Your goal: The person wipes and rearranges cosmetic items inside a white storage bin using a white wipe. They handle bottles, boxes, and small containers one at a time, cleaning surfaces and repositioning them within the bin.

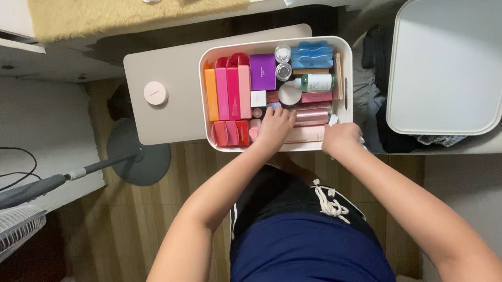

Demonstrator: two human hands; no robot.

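Head view: a white bin point(346, 65) full of cosmetics sits on a small beige table point(168, 114), with the person's lap below it. The left hand point(274, 129) reaches into the bin's near middle, fingers spread flat over the small items there, fingertips touching a metallic pink tube point(312, 117) that lies on its side; whether it grips anything I cannot tell. The right hand point(340, 138) is curled at the bin's near right corner, closed on the rim; a bit of white shows by the knuckles, too small to identify.

In the bin, tall orange, pink and red boxes point(227, 90) stand in a row on the left, with short red boxes point(231, 133) in front of them. A purple box point(262, 72) stands in the middle, two clear jars point(283, 62) beside it, blue clips point(312, 55) at the far right corner, and a white bottle with a green cap point(316, 82) lies below them.

A round pale pink disc point(155, 93) lies on the table, well left of the bin. A white lid point(452, 59) rests to the right, a fan stand point(139, 159) to the left
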